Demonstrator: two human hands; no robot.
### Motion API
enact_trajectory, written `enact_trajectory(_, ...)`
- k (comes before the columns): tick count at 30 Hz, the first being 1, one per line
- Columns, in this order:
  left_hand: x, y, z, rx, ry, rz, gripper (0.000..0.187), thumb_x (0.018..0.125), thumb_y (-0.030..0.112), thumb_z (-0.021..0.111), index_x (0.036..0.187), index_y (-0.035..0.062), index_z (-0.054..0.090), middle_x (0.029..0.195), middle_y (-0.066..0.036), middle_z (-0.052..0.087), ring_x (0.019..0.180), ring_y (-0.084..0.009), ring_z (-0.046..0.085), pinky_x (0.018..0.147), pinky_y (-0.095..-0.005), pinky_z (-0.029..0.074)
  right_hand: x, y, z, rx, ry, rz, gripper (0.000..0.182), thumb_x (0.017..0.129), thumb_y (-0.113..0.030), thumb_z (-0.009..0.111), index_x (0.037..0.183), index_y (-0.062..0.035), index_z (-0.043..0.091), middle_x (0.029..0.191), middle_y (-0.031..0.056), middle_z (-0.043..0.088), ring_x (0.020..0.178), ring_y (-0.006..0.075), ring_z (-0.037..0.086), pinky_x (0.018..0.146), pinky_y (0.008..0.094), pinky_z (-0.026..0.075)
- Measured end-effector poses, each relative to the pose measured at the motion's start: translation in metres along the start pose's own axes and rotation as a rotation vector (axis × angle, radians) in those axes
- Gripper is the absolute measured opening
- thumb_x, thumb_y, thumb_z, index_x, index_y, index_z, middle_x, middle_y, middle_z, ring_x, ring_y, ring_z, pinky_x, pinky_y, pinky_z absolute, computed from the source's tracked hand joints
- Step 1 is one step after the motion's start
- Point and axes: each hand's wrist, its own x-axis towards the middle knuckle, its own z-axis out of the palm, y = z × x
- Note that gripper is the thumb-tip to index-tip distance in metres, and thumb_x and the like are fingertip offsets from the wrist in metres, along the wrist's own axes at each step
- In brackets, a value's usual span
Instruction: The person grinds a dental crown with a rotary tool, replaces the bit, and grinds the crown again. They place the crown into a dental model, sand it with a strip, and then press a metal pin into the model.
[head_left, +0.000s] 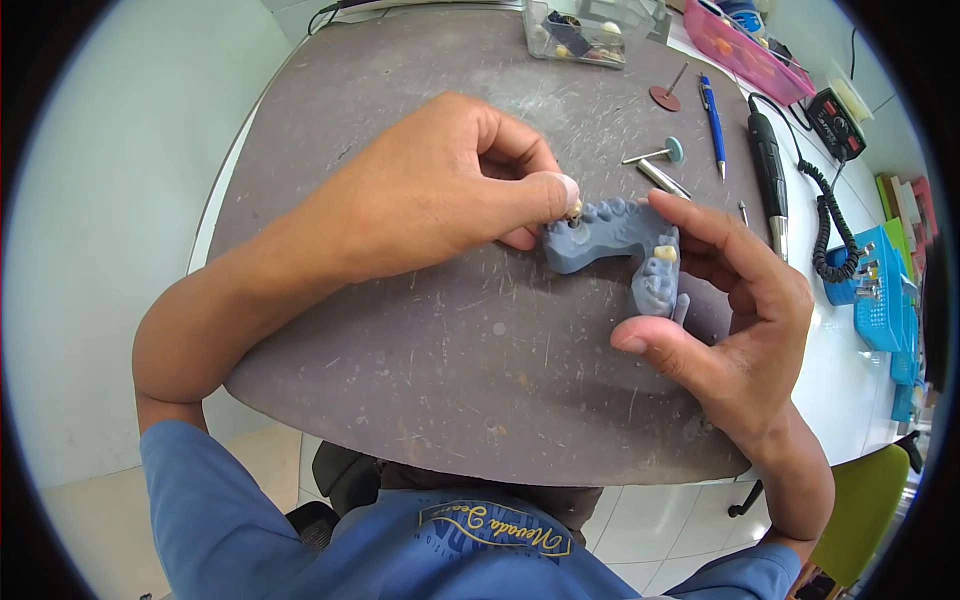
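Observation:
A grey-blue dental model (595,248), shaped as a curved arch of teeth, is held just over the brown work board. My right hand (745,310) grips its right side, with the index finger at the back and the thumb near the front end. A cream tooth crown (665,253) sits among the teeth on that side. At the model's left end, my left hand (450,190) pinches a small yellowish crown (574,210) between thumb and fingers. It touches or nearly touches the model there; my fingertips partly cover it.
Behind the model lie a green disc bur (673,150), a metal cylinder (662,179), a red-brown disc on a shank (665,98) and a blue pen (713,125). A black handpiece (768,165) with coiled cord lies right. Beyond are a clear box (590,55), a pink basket (740,60) and blue baskets (880,295).

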Motion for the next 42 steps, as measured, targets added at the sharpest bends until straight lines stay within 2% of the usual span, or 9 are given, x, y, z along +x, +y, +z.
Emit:
enact_trajectory(12,0.0011,-0.0018,-0.0016,-0.009,-0.025,0.008,0.022,0.091,0.02,0.064,0.093,-0.0018,0.068,0.088,-0.007,0.068,0.078,-0.0091,0.065,0.072,-0.0218,0.055,-0.0007,-0.0001,0.0004,0.019,-0.006,0.009,0.08,0.062,-0.03,0.092,0.124,0.0069,0.057,0.109,0.0144,0.066,0.103,0.0215,0.066,0.095,0.034,0.05)
enact_trajectory(33,0.0009,-0.0033,-0.0028,0.073,-0.046,0.072,0.02,0.087,0.02,0.071,0.086,0.0007,0.066,0.084,-0.005,0.067,0.075,-0.0085,0.062,0.071,-0.0224,0.052,0.0002,-0.0006,-0.0009,-0.012,-0.024,-0.022,0.08,0.062,-0.03,0.092,0.124,0.0076,0.058,0.107,0.0148,0.067,0.101,0.0213,0.066,0.094,0.0334,0.051)
enact_trajectory(42,0.0002,-0.0003,-0.0008,0.051,-0.032,0.005,0.02,0.089,0.02,0.069,0.087,0.0002,0.066,0.083,-0.004,0.067,0.075,-0.0083,0.061,0.072,-0.0225,0.051,-0.0001,-0.0008,-0.0011,-0.016,-0.028,-0.022,0.079,0.062,-0.029,0.092,0.124,0.0071,0.058,0.106,0.0146,0.067,0.101,0.0213,0.067,0.093,0.0336,0.051)
